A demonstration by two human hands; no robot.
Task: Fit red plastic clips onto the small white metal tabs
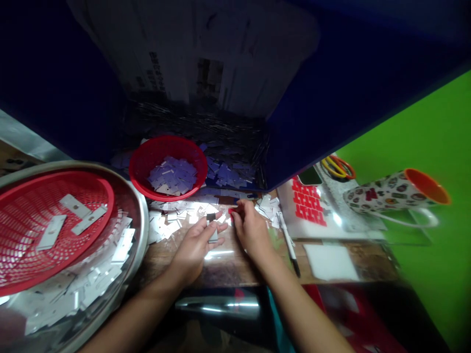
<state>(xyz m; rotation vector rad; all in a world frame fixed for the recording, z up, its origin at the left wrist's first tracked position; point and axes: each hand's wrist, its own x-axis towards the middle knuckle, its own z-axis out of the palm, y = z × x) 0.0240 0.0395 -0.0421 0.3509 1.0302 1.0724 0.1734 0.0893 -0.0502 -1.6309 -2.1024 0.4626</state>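
Note:
My left hand [198, 245] pinches a small flat metal plate [212, 236] with a dark patch at its upper end, thumb on top and the other fingers spread beneath. Just right of it, above the wooden bench [235, 272], my right hand [252, 230] has its thumb and forefinger closed on a small red piece [231, 211]; its exact kind is too small to tell. Loose metal plates [165, 225] lie scattered around both hands. Behind them a red basket [167, 193] holds a heap of similar plates.
At left, a large steel basin [143, 230] full of plates bears a red mesh basket [18, 196] with several plates. On the right are a pen [287, 240], a sheet with red T-shaped pieces [308, 202], a phone [309, 176], a white pad [331, 262] and a patterned mug [386, 193].

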